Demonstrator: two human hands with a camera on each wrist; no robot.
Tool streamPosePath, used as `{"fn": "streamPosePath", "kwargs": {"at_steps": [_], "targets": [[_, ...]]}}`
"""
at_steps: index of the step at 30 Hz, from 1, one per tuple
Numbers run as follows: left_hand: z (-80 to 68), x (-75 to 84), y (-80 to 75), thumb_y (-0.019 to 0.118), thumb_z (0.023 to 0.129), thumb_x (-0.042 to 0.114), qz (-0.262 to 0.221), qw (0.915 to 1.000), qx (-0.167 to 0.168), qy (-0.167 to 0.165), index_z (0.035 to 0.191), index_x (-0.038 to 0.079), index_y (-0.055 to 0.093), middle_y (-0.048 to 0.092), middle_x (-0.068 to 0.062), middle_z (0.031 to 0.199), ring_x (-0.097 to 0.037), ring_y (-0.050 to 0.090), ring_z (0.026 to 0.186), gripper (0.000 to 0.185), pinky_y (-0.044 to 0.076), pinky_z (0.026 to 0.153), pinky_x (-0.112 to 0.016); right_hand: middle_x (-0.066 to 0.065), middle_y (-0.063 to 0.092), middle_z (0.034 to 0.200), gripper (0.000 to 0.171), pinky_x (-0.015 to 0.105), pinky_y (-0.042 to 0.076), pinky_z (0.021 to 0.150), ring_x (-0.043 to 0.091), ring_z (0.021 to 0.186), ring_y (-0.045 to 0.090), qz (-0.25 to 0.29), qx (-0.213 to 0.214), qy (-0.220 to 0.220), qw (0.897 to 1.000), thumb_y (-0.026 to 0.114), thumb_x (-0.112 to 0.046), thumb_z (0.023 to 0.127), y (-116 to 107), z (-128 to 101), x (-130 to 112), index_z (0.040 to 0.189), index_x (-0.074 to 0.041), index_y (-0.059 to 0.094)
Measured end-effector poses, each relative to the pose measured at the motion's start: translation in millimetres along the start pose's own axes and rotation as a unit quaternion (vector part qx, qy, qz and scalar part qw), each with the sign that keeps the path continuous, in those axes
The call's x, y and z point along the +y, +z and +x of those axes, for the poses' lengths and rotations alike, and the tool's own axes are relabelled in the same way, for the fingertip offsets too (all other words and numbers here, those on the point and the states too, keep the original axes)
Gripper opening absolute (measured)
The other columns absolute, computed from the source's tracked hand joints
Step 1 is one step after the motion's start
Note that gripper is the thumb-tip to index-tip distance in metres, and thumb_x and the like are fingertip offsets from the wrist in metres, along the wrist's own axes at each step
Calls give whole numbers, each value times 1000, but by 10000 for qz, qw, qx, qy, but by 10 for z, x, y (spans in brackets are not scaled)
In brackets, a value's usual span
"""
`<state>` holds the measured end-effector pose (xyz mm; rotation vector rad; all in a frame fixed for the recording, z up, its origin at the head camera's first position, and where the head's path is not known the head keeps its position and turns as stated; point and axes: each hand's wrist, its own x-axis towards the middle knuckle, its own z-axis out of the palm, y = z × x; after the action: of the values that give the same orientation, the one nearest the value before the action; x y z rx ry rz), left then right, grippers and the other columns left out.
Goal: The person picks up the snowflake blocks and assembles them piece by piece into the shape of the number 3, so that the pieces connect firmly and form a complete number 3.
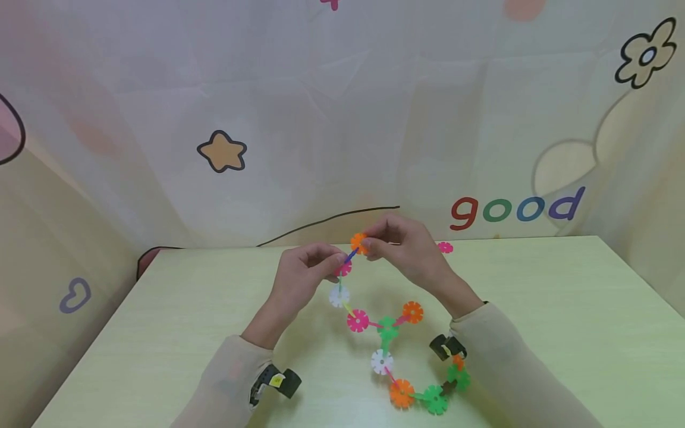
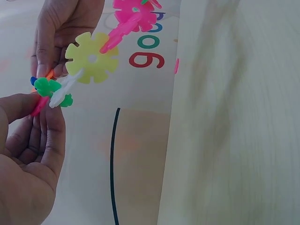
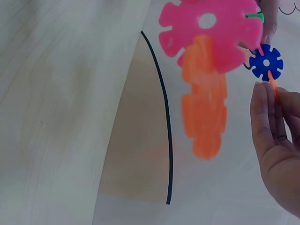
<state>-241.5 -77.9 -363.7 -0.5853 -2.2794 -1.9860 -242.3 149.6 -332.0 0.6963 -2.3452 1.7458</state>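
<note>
Slotted plastic flower discs are joined edge to edge in a long coloured chain. My left hand pinches a pink disc near the chain's upper end. Joined to that one is a blue disc, edge-on between the hands in the head view. My right hand pinches an orange disc by its edge, and in the right wrist view that disc meets the blue one's rim. Below the hands hang a white disc and another pink disc, leading to a green disc with a side branch.
That branch ends in an orange disc. Lower down, the chain curves right through another orange disc and a green disc, passing near the right sleeve. A loose pink disc lies at the table's back edge, before a printed curtain.
</note>
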Motion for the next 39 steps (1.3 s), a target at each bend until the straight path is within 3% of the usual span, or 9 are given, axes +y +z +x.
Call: {"fn": "streamPosePath", "kwargs": {"at_steps": [9,13,17,23,27,34,39], "targets": [[-1,-6,-28,74,101,12,-173,9996,-20,-227,110,-2,78,74,-10,94,-22,71,83,16,65,82,-35,13,75,103,16,37,64,86,34,90,75,52,-209,-103,9997,73,-2,100,28,30,1,115,3,72],[-7,2,-39,76,101,18,-40,9997,42,-232,111,2,79,75,-8,96,-23,70,85,19,63,82,-33,13,75,106,19,38,64,87,37,94,74,114,-422,-139,9989,72,-1,100,78,28,-2,118,3,73],[-10,-7,-61,77,100,22,183,9995,61,-253,112,5,80,75,-6,96,-22,66,84,21,58,79,-29,10,75,107,19,39,63,88,31,93,75,48,-640,-161,9978,72,-2,100,137,25,-8,119,0,74],[-17,-2,-84,76,100,19,98,9997,27,-240,109,5,80,75,-8,94,-22,65,78,17,59,77,-29,6,76,109,21,44,62,93,25,94,76,-200,-790,-5,9967,72,-7,102,132,28,-26,122,-4,75],[-21,-18,-71,76,100,18,-53,9996,-10,-278,109,5,80,76,-8,94,-21,67,75,16,61,80,-31,7,76,111,26,45,61,96,25,96,75,-347,-553,194,9977,74,-14,102,-21,28,-40,126,-4,73],[-19,-28,-31,78,99,16,-205,9993,-15,-310,108,4,80,77,-7,96,-21,69,75,15,62,80,-31,16,75,110,24,32,61,94,21,96,75,-825,-29,301,9961,74,-13,102,-488,83,-83,125,-5,73],[-16,-5,-34,79,98,17,-138,9995,26,-300,108,6,81,78,-7,95,-22,69,76,15,63,81,-32,15,74,117,29,45,57,102,25,101,75,-1430,-44,613,9878,71,-19,105,-808,191,-20,130,-5,71]]}}
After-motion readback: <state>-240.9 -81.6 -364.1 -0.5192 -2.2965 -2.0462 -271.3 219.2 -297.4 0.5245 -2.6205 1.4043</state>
